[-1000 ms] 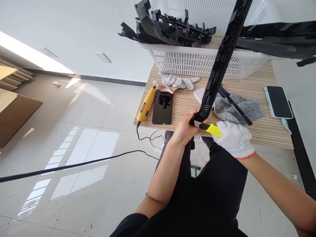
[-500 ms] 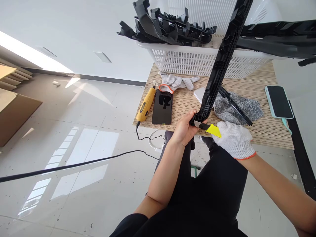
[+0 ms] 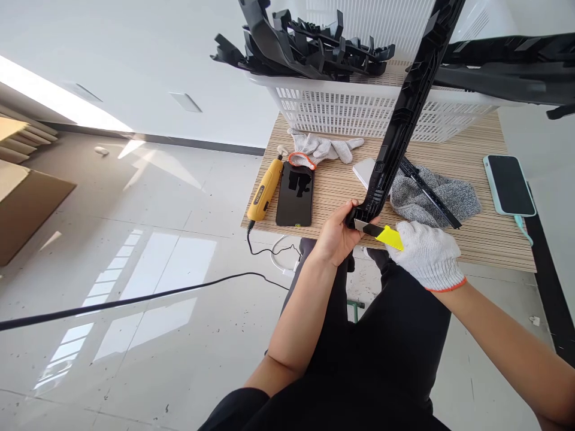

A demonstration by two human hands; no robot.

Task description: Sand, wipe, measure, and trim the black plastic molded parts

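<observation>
Two hands: we hold steady, nothing shifted since a second ago.
Left hand [image 3: 335, 239]: grip closed on strip [image 3: 404, 114].
Right hand [image 3: 426, 254]: grip closed on knife [image 3: 381, 233], blade at strip's 6 o'clock end.

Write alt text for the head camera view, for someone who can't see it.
A bare left hand grips the lower end of a long black plastic part while the gloved right hand holds a yellow utility knife, blade against that end. Behind, a wooden table holds a white basket of black parts, two phones, gloves and a yellow rotary tool.
</observation>
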